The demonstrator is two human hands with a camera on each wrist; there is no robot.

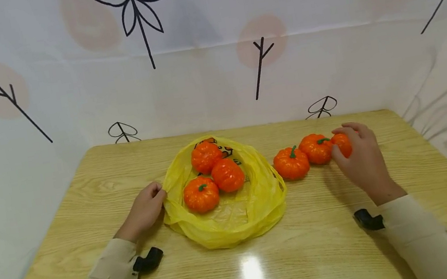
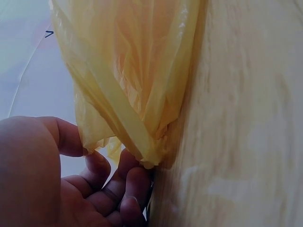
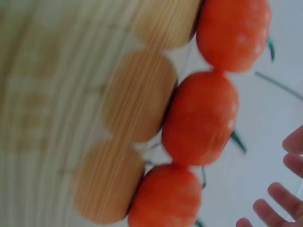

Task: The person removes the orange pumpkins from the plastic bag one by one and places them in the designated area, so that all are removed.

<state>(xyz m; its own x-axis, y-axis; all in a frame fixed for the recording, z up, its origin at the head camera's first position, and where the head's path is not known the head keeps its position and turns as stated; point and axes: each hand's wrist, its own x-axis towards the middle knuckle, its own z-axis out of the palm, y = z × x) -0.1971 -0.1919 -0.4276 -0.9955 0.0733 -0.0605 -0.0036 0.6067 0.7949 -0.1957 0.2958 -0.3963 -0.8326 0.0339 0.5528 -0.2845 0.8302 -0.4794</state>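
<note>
My left hand (image 1: 144, 209) pinches the left edge of a crumpled yellow plastic bag (image 1: 180, 225); the left wrist view shows thumb and fingertips at the bag's gathered film (image 2: 109, 90). Inside the wide-mouthed bag lie three small orange toy pumpkins, one at the back (image 1: 206, 156), one at the right (image 1: 228, 174) and one in front (image 1: 201, 194). To the bag's right, three more pumpkins stand in a row: left (image 1: 291, 163), middle (image 1: 316, 149), right (image 1: 341, 144). Over the right pumpkin, partly covering it, hovers my right hand (image 1: 362, 158), fingers spread; the right wrist view shows its fingers (image 3: 279, 198) apart from the row.
Everything sits on a light wood-grain table (image 1: 305, 254). A pale cloth (image 1: 206, 88) with line-drawn plants hangs behind the table's far edge. Black wrist devices show on the left sleeve (image 1: 148, 260) and the right sleeve (image 1: 369, 219).
</note>
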